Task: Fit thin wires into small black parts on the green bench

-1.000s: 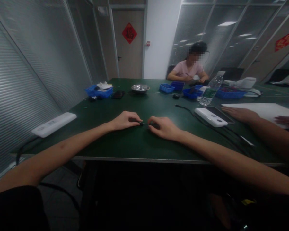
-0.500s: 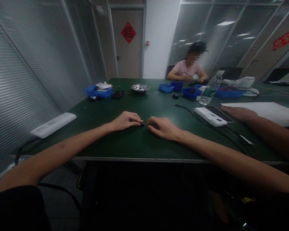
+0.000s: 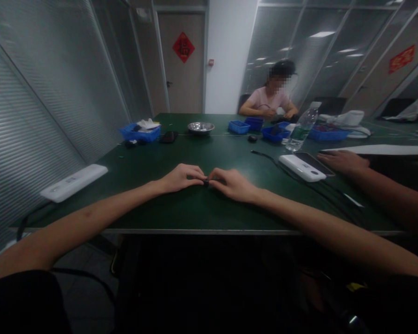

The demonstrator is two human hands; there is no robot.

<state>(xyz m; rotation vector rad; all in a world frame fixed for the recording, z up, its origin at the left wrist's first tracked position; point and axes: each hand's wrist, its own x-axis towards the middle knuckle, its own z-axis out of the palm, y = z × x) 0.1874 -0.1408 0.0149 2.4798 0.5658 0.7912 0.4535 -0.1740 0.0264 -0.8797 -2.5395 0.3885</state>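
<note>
Over the green table (image 3: pixel 181 211), my left hand (image 3: pixel 181 179) pinches a small black piece (image 3: pixel 206 183) between thumb and forefinger. Its exact kind is too small to make out. My right hand (image 3: pixel 233 184) comes in from the other side, thumb and forefinger closed at the same piece. The fingertips of both hands nearly meet there. The thin shaft seen between the hands before is hidden now.
White power banks with cables lie left (image 3: pixel 75 182) and right (image 3: pixel 301 168). A metal bowl (image 3: pixel 201 128), blue trays (image 3: pixel 141 133) and a water bottle (image 3: pixel 303 127) stand farther back. Another person's hand (image 3: pixel 344 161) rests at right; a co-worker (image 3: pixel 270 99) sits opposite.
My right hand has moved left, up against the black piece, and the thin shaft between the hands no longer shows. My left hand keeps its pinch. The neighbour's white sheet at right has tilted.
</note>
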